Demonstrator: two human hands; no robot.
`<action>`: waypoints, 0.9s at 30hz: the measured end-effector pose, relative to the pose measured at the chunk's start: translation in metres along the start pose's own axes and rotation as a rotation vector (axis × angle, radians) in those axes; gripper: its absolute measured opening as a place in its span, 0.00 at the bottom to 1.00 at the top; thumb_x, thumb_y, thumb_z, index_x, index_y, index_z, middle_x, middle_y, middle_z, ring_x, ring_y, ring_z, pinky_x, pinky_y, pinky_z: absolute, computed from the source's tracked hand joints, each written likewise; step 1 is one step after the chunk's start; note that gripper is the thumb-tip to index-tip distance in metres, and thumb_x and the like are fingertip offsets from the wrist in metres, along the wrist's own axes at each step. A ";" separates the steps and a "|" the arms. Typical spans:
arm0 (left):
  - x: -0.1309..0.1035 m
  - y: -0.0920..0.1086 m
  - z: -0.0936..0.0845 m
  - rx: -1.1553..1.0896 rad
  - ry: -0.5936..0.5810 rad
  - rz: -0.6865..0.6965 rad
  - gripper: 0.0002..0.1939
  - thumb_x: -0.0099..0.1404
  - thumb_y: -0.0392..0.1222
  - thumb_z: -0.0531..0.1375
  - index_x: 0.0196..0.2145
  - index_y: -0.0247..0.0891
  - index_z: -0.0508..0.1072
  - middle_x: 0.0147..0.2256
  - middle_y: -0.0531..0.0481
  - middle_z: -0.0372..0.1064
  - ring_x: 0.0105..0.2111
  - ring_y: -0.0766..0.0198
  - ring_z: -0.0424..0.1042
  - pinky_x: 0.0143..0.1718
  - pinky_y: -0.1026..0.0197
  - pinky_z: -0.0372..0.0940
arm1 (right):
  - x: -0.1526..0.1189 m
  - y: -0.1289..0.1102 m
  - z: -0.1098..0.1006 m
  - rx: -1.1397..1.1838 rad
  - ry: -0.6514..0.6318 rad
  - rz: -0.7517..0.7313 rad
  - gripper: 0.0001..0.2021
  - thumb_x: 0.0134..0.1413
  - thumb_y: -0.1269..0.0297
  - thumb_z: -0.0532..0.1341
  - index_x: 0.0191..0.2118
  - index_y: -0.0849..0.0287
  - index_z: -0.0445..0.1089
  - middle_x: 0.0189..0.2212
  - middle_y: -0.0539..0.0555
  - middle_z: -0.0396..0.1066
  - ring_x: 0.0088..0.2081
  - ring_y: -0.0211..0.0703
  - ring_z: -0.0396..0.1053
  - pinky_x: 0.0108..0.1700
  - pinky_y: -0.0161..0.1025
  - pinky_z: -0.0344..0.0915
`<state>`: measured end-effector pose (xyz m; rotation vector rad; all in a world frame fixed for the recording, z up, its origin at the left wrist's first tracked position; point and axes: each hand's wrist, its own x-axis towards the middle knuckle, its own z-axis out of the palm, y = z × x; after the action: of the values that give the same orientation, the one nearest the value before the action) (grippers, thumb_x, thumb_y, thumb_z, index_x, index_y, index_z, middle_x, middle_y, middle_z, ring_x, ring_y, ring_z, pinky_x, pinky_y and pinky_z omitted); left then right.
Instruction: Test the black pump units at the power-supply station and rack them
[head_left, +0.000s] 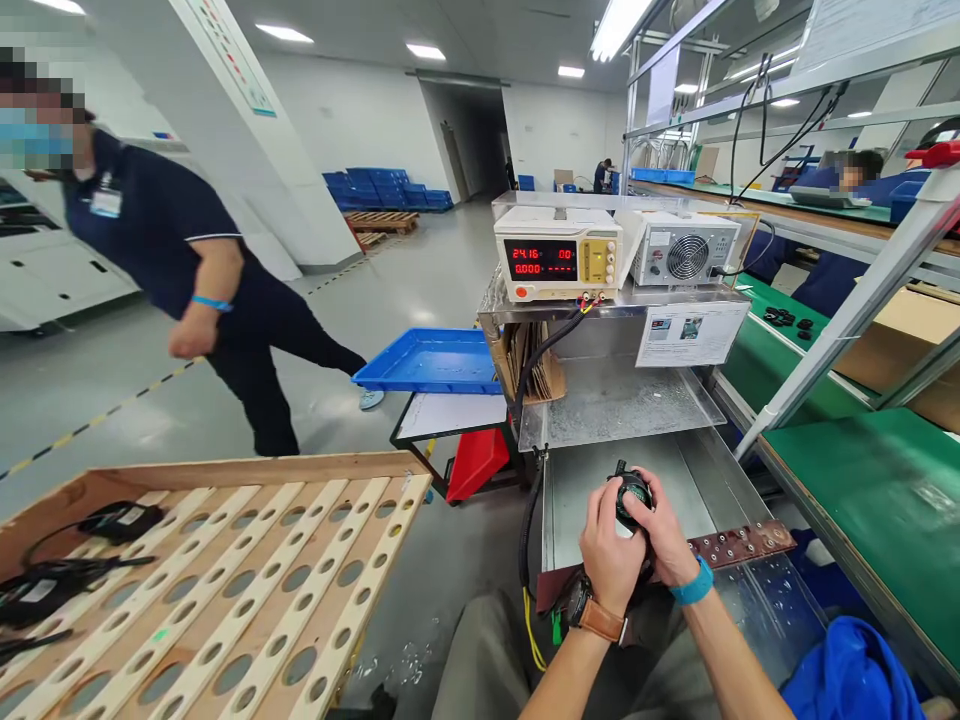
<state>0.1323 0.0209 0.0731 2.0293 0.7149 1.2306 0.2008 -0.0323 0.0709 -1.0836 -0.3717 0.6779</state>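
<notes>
At lower right of centre, the left hand [613, 550] and right hand [666, 535] are both clamped in a grip on a round black part [634, 497], above an open metal drawer [592, 500]. A slotted wooden tray [225, 590] fills the lower left; at upper left a masked person [165, 220] strides across the grey floor [420, 260].

A small, round black device [634, 497] is up in the air, held between the left hand [611, 550] and the right hand [667, 535], with a green patch showing on its face and a short black stub sticking up from its far side. From here I see it over the metal tray [581, 490], between the far edge and the brown near edge; fingers hide much of its body.
</notes>
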 end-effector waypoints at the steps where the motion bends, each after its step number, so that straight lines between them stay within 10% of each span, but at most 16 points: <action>1: -0.001 -0.002 -0.001 -0.006 -0.024 0.019 0.22 0.62 0.30 0.56 0.54 0.39 0.68 0.49 0.42 0.69 0.50 0.55 0.71 0.48 0.54 0.70 | 0.001 -0.003 -0.003 0.007 -0.010 0.026 0.29 0.46 0.56 0.75 0.53 0.53 0.65 0.45 0.53 0.71 0.47 0.50 0.68 0.51 0.42 0.66; 8: -0.026 -0.018 -0.014 -0.367 -0.258 -0.097 0.35 0.68 0.44 0.58 0.67 0.41 0.47 0.64 0.36 0.52 0.64 0.52 0.57 0.61 0.48 0.61 | 0.001 -0.027 -0.019 0.388 -0.096 0.233 0.27 0.48 0.60 0.73 0.54 0.58 0.67 0.48 0.59 0.71 0.51 0.59 0.69 0.56 0.56 0.66; 12: -0.057 -0.020 -0.009 -0.624 -0.456 -0.278 0.45 0.68 0.50 0.57 0.69 0.41 0.31 0.61 0.35 0.59 0.59 0.53 0.63 0.58 0.48 0.64 | 0.000 -0.032 -0.022 0.459 -0.136 0.315 0.28 0.49 0.61 0.72 0.55 0.61 0.67 0.47 0.62 0.72 0.53 0.61 0.68 0.59 0.60 0.63; 19: -0.093 -0.026 -0.002 -0.651 -0.764 -0.355 0.30 0.57 0.51 0.65 0.55 0.37 0.67 0.49 0.38 0.71 0.51 0.46 0.70 0.52 0.46 0.66 | 0.004 -0.033 -0.026 0.504 -0.203 0.381 0.28 0.47 0.59 0.73 0.52 0.68 0.69 0.53 0.68 0.68 0.58 0.65 0.62 0.65 0.56 0.56; 22: -0.113 -0.033 0.001 -0.694 -0.947 -0.558 0.20 0.64 0.51 0.58 0.48 0.35 0.67 0.33 0.46 0.71 0.30 0.59 0.74 0.31 0.59 0.69 | 0.008 -0.027 -0.030 0.511 -0.188 0.334 0.28 0.47 0.64 0.73 0.54 0.66 0.68 0.51 0.66 0.69 0.56 0.64 0.64 0.65 0.57 0.54; 27: -0.132 -0.041 -0.008 -0.791 -1.041 -0.821 0.22 0.64 0.52 0.57 0.51 0.37 0.61 0.24 0.59 0.59 0.15 0.76 0.53 0.17 0.70 0.51 | 0.024 -0.011 -0.044 0.469 -0.071 0.177 0.30 0.45 0.70 0.74 0.56 0.58 0.67 0.47 0.59 0.72 0.51 0.62 0.69 0.63 0.62 0.57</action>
<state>0.0657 -0.0472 -0.0280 1.1913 0.3453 -0.1087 0.2483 -0.0495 0.0609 -0.6502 -0.1638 0.9102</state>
